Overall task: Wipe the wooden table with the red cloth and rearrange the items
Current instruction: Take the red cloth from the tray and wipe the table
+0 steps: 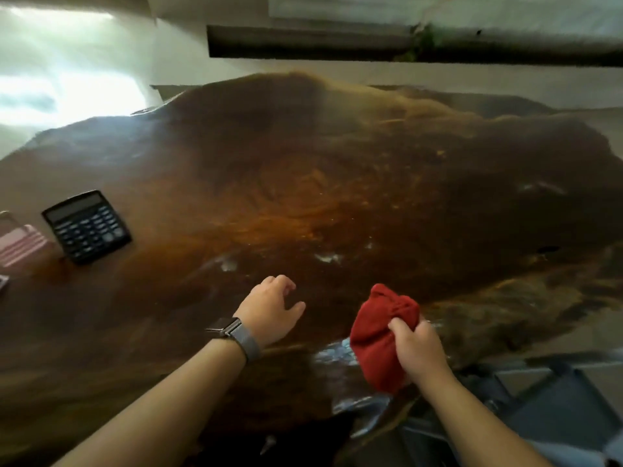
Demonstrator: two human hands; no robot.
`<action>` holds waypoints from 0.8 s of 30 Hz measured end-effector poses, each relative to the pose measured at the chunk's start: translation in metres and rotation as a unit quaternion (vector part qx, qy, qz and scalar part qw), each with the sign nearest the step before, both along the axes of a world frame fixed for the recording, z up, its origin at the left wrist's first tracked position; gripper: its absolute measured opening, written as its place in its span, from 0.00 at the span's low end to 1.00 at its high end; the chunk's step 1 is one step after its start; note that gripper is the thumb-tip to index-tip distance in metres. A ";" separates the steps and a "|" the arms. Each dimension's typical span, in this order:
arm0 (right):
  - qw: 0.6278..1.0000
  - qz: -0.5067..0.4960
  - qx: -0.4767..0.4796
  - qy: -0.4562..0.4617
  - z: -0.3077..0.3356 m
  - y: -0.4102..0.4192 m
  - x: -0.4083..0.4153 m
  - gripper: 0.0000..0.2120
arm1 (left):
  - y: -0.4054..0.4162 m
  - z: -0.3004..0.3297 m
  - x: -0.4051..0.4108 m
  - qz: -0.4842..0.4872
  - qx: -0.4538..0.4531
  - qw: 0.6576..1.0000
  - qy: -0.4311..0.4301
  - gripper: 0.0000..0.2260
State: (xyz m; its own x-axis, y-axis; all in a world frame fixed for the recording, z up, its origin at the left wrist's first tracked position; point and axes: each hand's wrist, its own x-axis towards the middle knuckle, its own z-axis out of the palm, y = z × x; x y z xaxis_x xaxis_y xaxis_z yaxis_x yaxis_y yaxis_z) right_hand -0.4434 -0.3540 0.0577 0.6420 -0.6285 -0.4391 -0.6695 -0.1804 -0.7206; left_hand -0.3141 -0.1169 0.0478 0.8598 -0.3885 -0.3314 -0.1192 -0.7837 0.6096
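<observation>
Room: a pale wall and a dark horizontal ledge (404, 48) are seen beyond the far edge of the table; bright light is spread at the far left.
Wooden table (337, 183): most of the view is filled by a large slab with an irregular edge; a glossy dark brown surface with an orange-brown grain patch near the centre and scattered pale glints is shown.
Red cloth (381, 335): a bunched, soft-textured, plain red cloth is held near the right of the table's near edge, gathered into a rounded lump with folds at its far end.
Right hand (418, 348): the fingers are clenched around the red cloth.
Left hand (273, 311): it is held low over the table, left of the cloth and apart from it, fingers loosely curled and nothing gripped; contact with the wood cannot be told.
Calculator (87, 226): a black calculator with a grey display is laid at the far left of the table; no brand or key markings can be read.
Pink striped item (20, 246): it is partly cut off by the left edge, just left of the calculator.
Watch (224, 326): a dark watch with a grey band is worn on the left wrist.
</observation>
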 end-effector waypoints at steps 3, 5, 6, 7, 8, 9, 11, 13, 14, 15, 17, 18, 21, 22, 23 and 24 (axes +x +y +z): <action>0.999 -0.019 -0.039 0.002 0.002 0.001 0.035 0.06 | 0.038 -0.018 0.027 -0.003 0.046 0.999 -0.014 0.23; 0.997 -0.019 -0.076 0.004 0.006 -0.006 0.058 0.10 | 0.045 -0.023 0.041 -0.011 0.059 0.998 -0.026 0.26; 0.995 -0.022 -0.094 0.006 0.008 -0.010 0.069 0.12 | 0.044 -0.024 0.049 -0.017 0.064 0.997 -0.032 0.27; 0.993 -0.029 -0.113 0.005 0.010 -0.017 0.081 0.14 | 0.041 -0.026 0.057 -0.025 0.068 0.997 -0.040 0.28; 0.991 -0.036 -0.129 -0.001 0.013 -0.023 0.091 0.14 | 0.036 -0.026 0.064 -0.032 0.072 0.996 -0.050 0.29; 0.989 -0.046 -0.143 -0.011 0.014 -0.032 0.103 0.15 | 0.029 -0.028 0.073 -0.040 0.076 0.995 -0.056 0.30; 0.981 -0.063 -0.179 -0.033 0.016 -0.050 0.123 0.16 | 0.013 -0.030 0.089 -0.056 0.083 0.993 -0.064 0.30; 0.971 -0.056 -0.226 -0.052 0.013 -0.069 0.140 0.19 | -0.007 -0.033 0.106 -0.072 0.089 0.990 -0.077 0.30; 0.968 -0.037 -0.242 -0.061 0.007 -0.077 0.146 0.20 | -0.018 -0.036 0.114 -0.079 0.090 0.989 -0.083 0.30; 0.966 -0.009 -0.251 -0.068 0.002 -0.081 0.150 0.21 | -0.025 -0.036 0.118 -0.084 0.088 0.988 -0.090 0.30; 0.968 0.047 -0.241 -0.050 -0.023 -0.098 0.161 0.22 | -0.056 -0.047 0.133 -0.102 0.088 0.986 -0.097 0.29; 0.970 0.080 -0.227 -0.028 -0.037 -0.102 0.164 0.23 | -0.068 -0.050 0.137 -0.111 0.091 0.984 -0.101 0.30; 0.956 0.202 -0.204 0.069 -0.086 -0.109 0.170 0.28 | -0.108 -0.066 0.148 -0.148 0.110 0.978 -0.101 0.31; 0.946 0.233 -0.216 0.072 -0.101 -0.109 0.170 0.30 | -0.119 -0.072 0.151 -0.158 0.116 0.976 -0.096 0.32; 0.940 0.243 -0.235 0.056 -0.112 -0.106 0.170 0.31 | -0.123 -0.076 0.153 -0.160 0.119 0.975 -0.093 0.32; 0.939 0.232 -0.251 0.036 -0.120 -0.103 0.170 0.31 | -0.126 -0.079 0.154 -0.161 0.122 0.975 -0.092 0.33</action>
State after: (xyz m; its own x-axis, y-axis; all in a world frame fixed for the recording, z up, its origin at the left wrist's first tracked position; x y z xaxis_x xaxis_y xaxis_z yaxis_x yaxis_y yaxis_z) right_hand -0.2738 -0.4572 -0.0620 0.8778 -0.4278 -0.2156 -0.4788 -0.7698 -0.4220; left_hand -0.1602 -0.2427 -0.0317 0.7597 -0.5776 -0.2986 -0.4735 -0.8062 0.3548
